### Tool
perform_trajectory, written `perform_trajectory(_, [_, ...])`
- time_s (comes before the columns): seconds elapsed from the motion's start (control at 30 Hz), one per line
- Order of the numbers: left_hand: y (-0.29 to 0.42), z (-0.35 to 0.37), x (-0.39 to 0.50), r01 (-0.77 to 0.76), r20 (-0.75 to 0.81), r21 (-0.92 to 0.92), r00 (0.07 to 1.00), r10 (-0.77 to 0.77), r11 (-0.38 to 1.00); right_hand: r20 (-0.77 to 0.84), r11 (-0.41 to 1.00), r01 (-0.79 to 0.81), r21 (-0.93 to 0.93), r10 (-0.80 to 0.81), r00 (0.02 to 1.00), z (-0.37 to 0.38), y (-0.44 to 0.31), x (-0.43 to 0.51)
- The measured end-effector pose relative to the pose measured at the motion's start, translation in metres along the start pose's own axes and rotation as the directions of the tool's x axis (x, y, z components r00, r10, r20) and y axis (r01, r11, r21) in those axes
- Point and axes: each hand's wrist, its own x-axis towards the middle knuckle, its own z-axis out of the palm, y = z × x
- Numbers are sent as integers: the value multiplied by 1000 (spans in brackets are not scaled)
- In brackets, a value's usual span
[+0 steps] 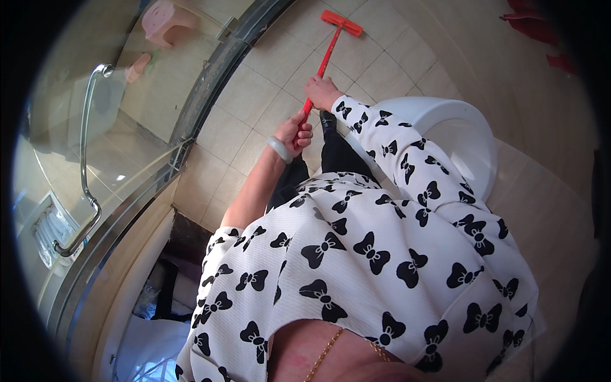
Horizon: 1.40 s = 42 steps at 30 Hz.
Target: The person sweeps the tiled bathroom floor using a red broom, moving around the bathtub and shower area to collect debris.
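Note:
Both of my hands grip the red handle [330, 53] of a long-handled scrub brush. My left hand [292, 133], with a pale bangle at its wrist, is wrapped around the end nearer my body. Farther along the handle, my right hand [323, 91] holds it from above. The brush's orange-red head [342, 24] rests on the tiled floor [291, 62], out ahead of my feet. Short bristles show along the head's lower edge. Below my right hand, a black shoe [328, 119] is partly visible.
To the right, close to my right arm, stands a white ceramic fixture [472, 129]. A curved dark sill [210, 76] and a glass panel with a chrome handle [86, 138] bound the left side. Beyond the glass are a pink plastic stool [162, 21] and a pink slipper [138, 67].

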Motion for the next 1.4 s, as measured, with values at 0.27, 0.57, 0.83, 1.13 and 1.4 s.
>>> perform_trajectory(0.27, [-80,-66,-113,65,-86,-85,994,-72,994,9,866,384,320,-409,913,25,-109,-72])
perform_trajectory(0.57, [55,-37,-112,57,-109,-42,992,-61,997,-138,857,477,194,-457,878,-60,-86,19])
perform_trajectory(0.83, [-1,53,10,68,13,26,998,-68,997,-129,981,156,115,-141,982,-29,38,-53])
perform_trajectory(1.13, [51,102,22,5,135,-83,991,6,997,-242,985,-169,-30,157,957,-71,77,-14])
perform_trajectory(1.4, [-52,-1,-140,-18,-30,-325,1000,9,946,-254,829,519,206,-467,847,-41,-89,-55])
